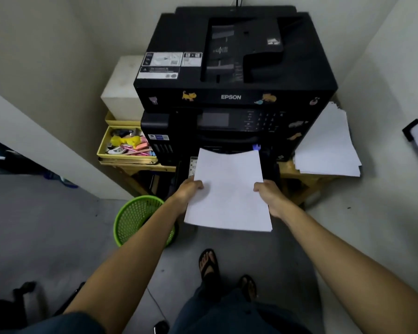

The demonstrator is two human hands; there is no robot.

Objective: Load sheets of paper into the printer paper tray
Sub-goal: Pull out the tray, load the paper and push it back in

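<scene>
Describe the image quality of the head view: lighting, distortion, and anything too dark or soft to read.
Head view: dim, flat indoor light; wide-angle bending bows the walls and stretches the forearms. The black printer loses detail in its dark front, keypad labels unreadable. The held sheets of paper, gripped by left hand and right hand, are the brightest area. Corners darken and soften.

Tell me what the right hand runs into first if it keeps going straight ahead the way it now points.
The right hand, gripping the paper stack, points toward the printer. It would likely meet the black right side of the open paper tray first, though depth is hard to judge here.
</scene>
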